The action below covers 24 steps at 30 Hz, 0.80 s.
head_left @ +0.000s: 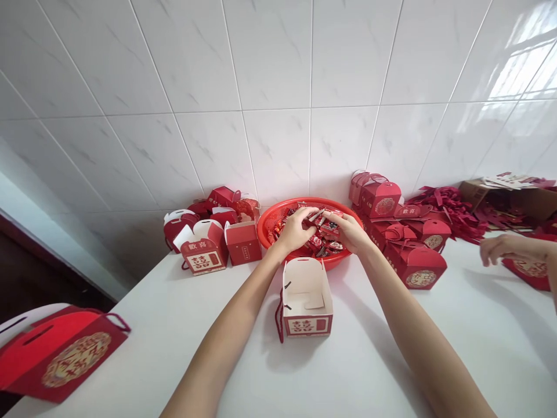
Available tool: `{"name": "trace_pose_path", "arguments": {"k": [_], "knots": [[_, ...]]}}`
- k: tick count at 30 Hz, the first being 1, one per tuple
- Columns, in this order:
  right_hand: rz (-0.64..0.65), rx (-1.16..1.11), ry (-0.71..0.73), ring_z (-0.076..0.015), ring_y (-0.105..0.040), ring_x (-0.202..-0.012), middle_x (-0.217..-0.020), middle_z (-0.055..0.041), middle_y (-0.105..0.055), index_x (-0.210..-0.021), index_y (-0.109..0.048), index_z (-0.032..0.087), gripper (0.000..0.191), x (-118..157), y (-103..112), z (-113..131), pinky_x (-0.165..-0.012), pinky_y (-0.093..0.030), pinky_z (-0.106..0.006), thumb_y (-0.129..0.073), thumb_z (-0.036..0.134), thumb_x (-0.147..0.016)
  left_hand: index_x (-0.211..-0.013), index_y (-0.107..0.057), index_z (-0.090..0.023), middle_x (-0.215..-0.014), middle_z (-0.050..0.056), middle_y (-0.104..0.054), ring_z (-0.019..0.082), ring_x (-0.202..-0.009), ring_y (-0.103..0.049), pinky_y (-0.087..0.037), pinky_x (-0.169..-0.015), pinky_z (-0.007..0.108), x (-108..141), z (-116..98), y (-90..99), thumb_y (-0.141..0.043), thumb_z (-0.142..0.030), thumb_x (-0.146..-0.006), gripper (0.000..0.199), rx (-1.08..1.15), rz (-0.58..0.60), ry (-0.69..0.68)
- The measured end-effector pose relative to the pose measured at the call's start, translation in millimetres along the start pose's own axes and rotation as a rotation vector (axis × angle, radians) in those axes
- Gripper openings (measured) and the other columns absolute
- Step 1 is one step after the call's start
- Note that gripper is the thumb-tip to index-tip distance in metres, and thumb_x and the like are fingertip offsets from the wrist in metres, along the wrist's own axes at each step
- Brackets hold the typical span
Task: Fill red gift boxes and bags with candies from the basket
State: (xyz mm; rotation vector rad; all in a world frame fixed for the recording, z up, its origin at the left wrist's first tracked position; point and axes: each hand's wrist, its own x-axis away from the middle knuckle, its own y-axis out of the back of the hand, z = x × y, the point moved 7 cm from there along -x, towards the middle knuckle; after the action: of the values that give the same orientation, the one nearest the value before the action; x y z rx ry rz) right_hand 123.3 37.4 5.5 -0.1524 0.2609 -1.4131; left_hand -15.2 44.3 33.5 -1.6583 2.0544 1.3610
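White table (361, 360) along veined wall tiles (278, 142), left grip (296, 230), right grip (352, 233) over basket (265, 222), closure unclear

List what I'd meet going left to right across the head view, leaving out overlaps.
Left-edge red box → open lettered box → neighbouring red box → red basket → clustered red boxes → tangled dark red strips → right-edge red box

Orange-red basket (267, 223), cream-lined red box (307, 298), white tiles (277, 64) with grey veining
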Motion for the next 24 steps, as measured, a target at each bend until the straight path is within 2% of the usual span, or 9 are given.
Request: {"name": "trace_pose_path", "arguments": {"k": [6, 11, 16, 21, 24], "knots": [[0.002, -0.015, 0.027, -0.0206, -0.068, -0.092, -0.098, -0.0033, -0.074, -0.086, -0.074, 0.022, 0.032, 0, 0, 2, -0.076, -0.06, -0.03, -0.083, 0.045, -0.066, -0.12, -0.065, -0.018, -0.126, 0.01, -0.069, 0.025, -0.116, -0.066, -0.052, -0.104, 0.038, 1, 11, -0.4, -0.066, -0.014, -0.082, 0.038, 0.093, -0.039, 0.073], [-0.008, -0.019, 0.042, -0.0205, -0.067, -0.086, -0.08, -0.0013, -0.07, -0.075, -0.069, 0.021, 0.019, 0, 3, 3, -0.076, -0.06, -0.033, -0.079, 0.028, -0.061, -0.112, -0.068, -0.019, -0.121, 0.008, -0.072, 0.023, -0.116, -0.066, -0.05, -0.106, 0.038, 0, 11, 6.4, -0.061, -0.011, -0.082, 0.031, 0.122, -0.114, 0.084], [-0.026, -0.04, 0.046, -0.0175, -0.066, -0.081, -0.079, 0.0024, -0.068, -0.087, -0.069, 0.022, 0.037, 1, 5, 2, -0.074, -0.061, -0.033, -0.074, 0.013, -0.053, -0.105, -0.068, -0.018, -0.116, 0.007, -0.072, 0.022, -0.113, -0.066, -0.051, -0.103, 0.035, -1, 11, 11.7, -0.055, -0.011, -0.079, 0.029, 0.155, -0.15, 0.104], [-0.031, -0.045, 0.046, -0.0174, -0.066, -0.077, -0.08, 0.0022, -0.07, -0.089, -0.067, 0.022, 0.041, 2, 4, 2, -0.074, -0.061, -0.034, -0.072, 0.011, -0.05, -0.102, -0.066, -0.017, -0.115, 0.009, -0.071, 0.023, -0.11, -0.066, -0.051, -0.101, 0.035, -1, 12, 10.4, -0.06, -0.021, -0.079, 0.024, 0.215, -0.151, 0.133], [-0.046, -0.047, 0.054, -0.0168, -0.065, -0.074, -0.078, 0.0032, -0.07, -0.092, -0.067, 0.022, 0.045, 2, 5, 2, -0.072, -0.059, -0.034, -0.072, 0.009, -0.049, -0.093, -0.065, -0.017, -0.106, 0.007, -0.072, 0.021, -0.101, -0.068, -0.053, -0.094, 0.033, 1, 10, 11.3, -0.062, -0.028, -0.081, 0.017, 0.24, -0.167, 0.151]]}}
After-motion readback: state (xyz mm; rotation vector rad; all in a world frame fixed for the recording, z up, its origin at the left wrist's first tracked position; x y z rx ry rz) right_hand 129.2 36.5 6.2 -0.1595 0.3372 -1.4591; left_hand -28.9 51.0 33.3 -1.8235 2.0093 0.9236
